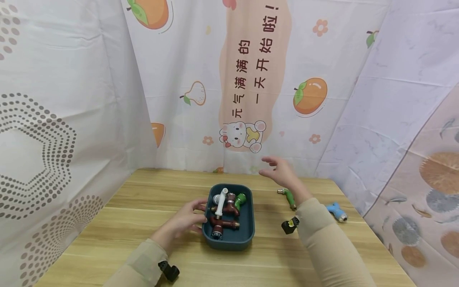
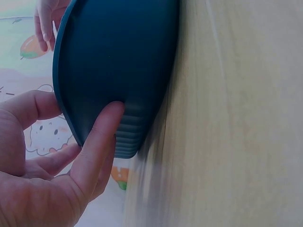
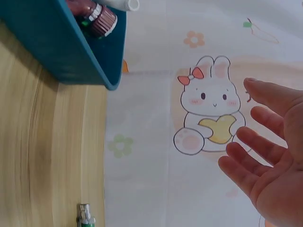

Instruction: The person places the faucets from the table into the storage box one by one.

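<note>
**Left hand on the box, right hand wide and high!**

And here's the left hand (image 1: 183, 221) at the nine o'clock side of the dark teal, rounded-rectangular box (image 1: 247, 227), gripping its rim, one fingertip pressed against the outer wall! Up at two o'clock from the box, the right hand (image 1: 281, 175) hangs above the wooden desk (image 1: 143, 199), fingers parted, thumb wide, holding nothing!

Inside the box: a white tap-shaped fitting (image 1: 221, 203) toward eleven, a green knobbed fitting (image 1: 241, 198) at one, a dark red fitting (image 1: 231, 199) at twelve, another dark red tap (image 1: 225, 224) at seven. Out on the desk, a slim green tap with metal ends (image 1: 289, 199) lies just below the right hand, and a light-blue tap (image 1: 336, 212) sits at three o'clock from the box!
</note>
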A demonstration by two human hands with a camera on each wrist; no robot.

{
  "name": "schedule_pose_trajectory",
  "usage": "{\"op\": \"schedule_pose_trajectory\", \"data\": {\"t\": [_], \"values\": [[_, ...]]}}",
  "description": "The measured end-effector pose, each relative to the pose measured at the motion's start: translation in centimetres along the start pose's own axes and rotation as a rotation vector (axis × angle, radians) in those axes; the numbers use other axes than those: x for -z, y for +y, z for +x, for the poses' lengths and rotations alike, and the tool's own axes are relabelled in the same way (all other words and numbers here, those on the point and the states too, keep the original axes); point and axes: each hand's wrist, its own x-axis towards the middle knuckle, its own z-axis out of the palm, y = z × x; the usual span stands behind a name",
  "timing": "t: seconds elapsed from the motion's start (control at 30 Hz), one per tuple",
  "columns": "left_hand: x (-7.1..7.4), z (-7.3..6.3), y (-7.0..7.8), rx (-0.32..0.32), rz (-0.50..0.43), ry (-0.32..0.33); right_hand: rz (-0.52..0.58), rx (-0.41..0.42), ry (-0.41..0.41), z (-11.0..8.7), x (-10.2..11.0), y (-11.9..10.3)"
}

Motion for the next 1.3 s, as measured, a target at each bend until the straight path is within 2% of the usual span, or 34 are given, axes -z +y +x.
{"op": "schedule_pose_trajectory", "data": {"t": [0.27,0.77,1.3], "values": [[0.0,0.0,-0.1,-0.001,-0.005,-0.004,-0.034,-0.054,0.045,-0.4,1.2,1.5],[0.1,0.0,-0.2,0.005,-0.010,0.002,-0.075,-0.072,0.083,-1.2,2.6,5.3],[0.0,0.0,0.1,0.010,-0.002,0.006,-0.067,-0.124,0.022,-2.5,3.1,9.7]]}}
